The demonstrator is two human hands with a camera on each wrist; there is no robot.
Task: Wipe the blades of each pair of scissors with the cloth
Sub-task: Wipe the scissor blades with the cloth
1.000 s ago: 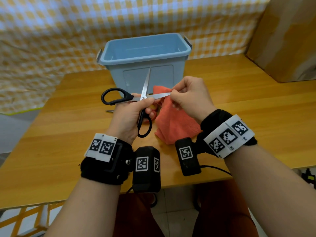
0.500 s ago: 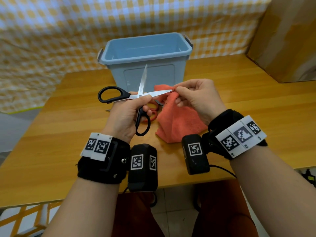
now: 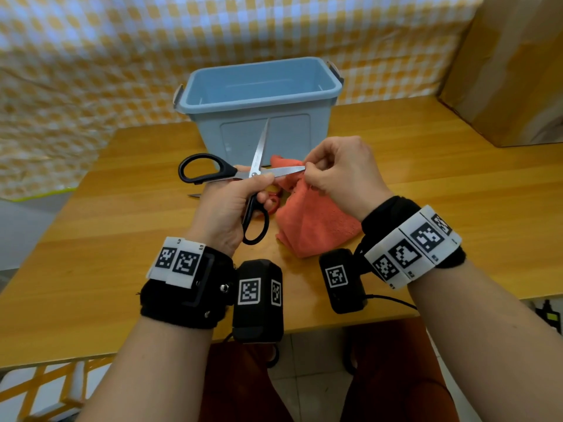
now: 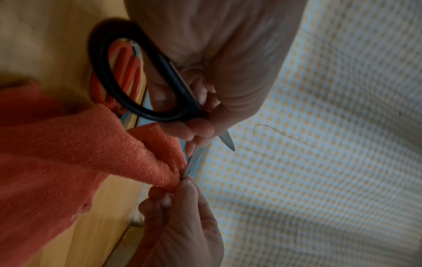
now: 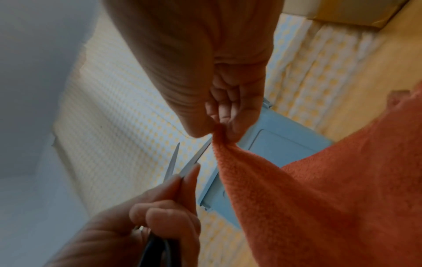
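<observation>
My left hand (image 3: 234, 199) grips black-handled scissors (image 3: 210, 172) near their pivot, blades spread wide: one points up, the other points right. My right hand (image 3: 341, 175) pinches a fold of the orange cloth (image 3: 313, 220) at the tip of the right-pointing blade (image 3: 289, 170). In the left wrist view the cloth (image 4: 102, 150) wraps that blade's tip (image 4: 191, 162) under the right thumb and finger. In the right wrist view the pinch on the cloth (image 5: 297, 189) sits just beyond the blade (image 5: 196, 157). A red-handled pair of scissors (image 3: 273, 202) lies on the table behind my left hand, mostly hidden.
A light blue plastic bin (image 3: 259, 95) stands on the wooden table (image 3: 457, 193) just behind the hands. A cardboard box (image 3: 518, 71) sits at the back right. A checked yellow cloth hangs behind the table.
My right hand has slid the pinched cloth outward along the right-pointing blade to its tip. The left hand has kept holding the spread scissors almost still.
</observation>
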